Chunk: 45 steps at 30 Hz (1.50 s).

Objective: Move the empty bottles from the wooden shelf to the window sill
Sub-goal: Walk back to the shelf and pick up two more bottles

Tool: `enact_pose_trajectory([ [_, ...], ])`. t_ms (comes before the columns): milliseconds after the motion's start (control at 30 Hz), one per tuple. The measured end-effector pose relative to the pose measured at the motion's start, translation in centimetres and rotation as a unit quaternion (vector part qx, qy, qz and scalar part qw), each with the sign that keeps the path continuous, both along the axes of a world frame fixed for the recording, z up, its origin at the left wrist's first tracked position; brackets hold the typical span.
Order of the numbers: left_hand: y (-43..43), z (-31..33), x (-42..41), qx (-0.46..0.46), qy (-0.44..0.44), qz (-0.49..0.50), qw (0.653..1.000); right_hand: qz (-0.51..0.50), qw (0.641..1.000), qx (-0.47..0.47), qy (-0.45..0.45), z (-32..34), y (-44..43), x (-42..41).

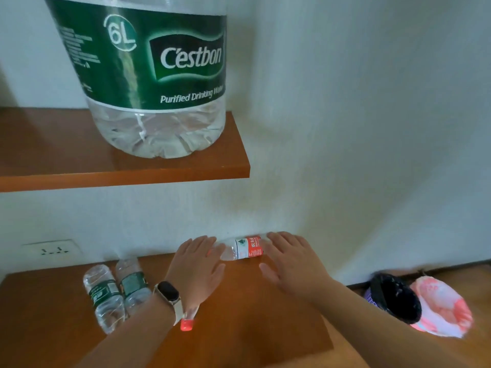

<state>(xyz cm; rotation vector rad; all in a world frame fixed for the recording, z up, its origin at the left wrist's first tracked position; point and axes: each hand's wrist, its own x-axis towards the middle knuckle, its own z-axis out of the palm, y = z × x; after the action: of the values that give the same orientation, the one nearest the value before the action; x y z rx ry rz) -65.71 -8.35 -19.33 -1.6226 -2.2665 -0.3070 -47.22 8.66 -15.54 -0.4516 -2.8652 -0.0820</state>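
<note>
A small clear bottle with a red and white label (243,248) lies on its side against the wall on the lower wooden shelf (265,314). My left hand (198,264) is just left of it and my right hand (291,261) just right of it, both flat with fingers apart, holding nothing. Two clear bottles with green labels (114,290) lie side by side further left. A red-capped bottle (189,318) is mostly hidden under my left wrist. A big 6L green-labelled jug (156,75) stands on the upper wooden shelf (79,176).
A wall socket (51,251) sits at the left above the lower shelf. On the floor to the right stands a purple basket with a black liner (396,298), beside a pink and white bag (441,306). The white wall closes in behind both shelves.
</note>
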Motion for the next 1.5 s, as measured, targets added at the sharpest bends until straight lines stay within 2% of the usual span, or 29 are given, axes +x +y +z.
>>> enact_pose_trajectory([
  [233, -0.2, -3.3, -2.2, -0.002, -0.029, 0.022, 0.999, 0.020, 0.999, -0.015, -0.029, -3.4, 2.3, -3.0],
  [333, -0.5, -5.2, -3.1, -0.050, -0.073, 0.070, 0.994, 0.018, 0.998, -0.044, -0.047, -4.7, 3.4, -4.5],
  [533, -0.7, -8.6, -3.8, -0.150, -0.181, 0.179, 0.955, 0.035, 0.989, -0.076, -0.119, -8.4, 6.3, -7.2],
  [667, -0.8, -10.8, -2.7, -0.168, -0.229, 0.258, 0.923, 0.055, 0.982, -0.089, -0.158, -10.8, 7.7, -9.0],
  [1000, 2.2, -14.3, -0.9, -0.109, -0.371, 0.416, 0.823, 0.078, 0.972, -0.126, -0.182, -16.1, 10.8, -10.4],
  [1200, 2.3, -15.0, 0.0, -0.114, -0.390, 0.437, 0.802, 0.069, 0.973, -0.129, -0.179, -17.9, 11.1, -11.4],
  [1333, 1.8, -15.6, 0.6, -0.080, -0.417, 0.444, 0.789, 0.048, 0.973, -0.116, -0.196, -18.6, 11.0, -11.8],
  [1500, 1.8, -16.3, 2.0, -0.037, -0.459, 0.445, 0.768, 0.019, 0.961, -0.155, -0.227, -19.5, 10.0, -11.0],
])
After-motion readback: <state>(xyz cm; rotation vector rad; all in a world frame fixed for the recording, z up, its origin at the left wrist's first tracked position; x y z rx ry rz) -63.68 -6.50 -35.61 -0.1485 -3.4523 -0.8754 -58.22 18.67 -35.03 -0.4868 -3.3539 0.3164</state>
